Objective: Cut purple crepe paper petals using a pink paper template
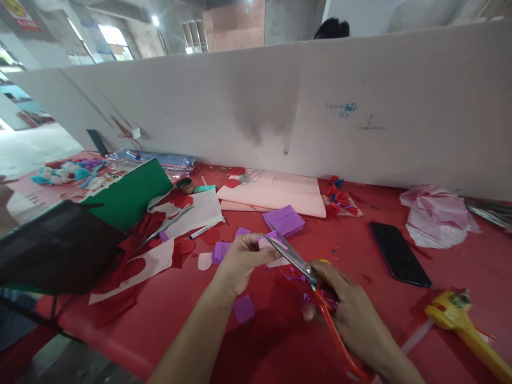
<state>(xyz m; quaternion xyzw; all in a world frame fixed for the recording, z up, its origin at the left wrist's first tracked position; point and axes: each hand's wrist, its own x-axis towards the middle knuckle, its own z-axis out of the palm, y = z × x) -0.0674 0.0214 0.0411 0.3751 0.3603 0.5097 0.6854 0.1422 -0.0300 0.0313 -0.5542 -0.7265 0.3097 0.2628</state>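
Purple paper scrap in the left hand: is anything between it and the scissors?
Nothing visible. The left hand pinches the purple scrap, and the scissors in the right hand have their blade tips right at it, above the red table.

Pretty plain tbh: left hand (240, 260) and right hand (354, 316) above the red table (168, 314) are bare, forearms uncovered too.

A craft workshop: paper scraps (132, 266), glue gun (464, 320), partitioned red table (460, 266).
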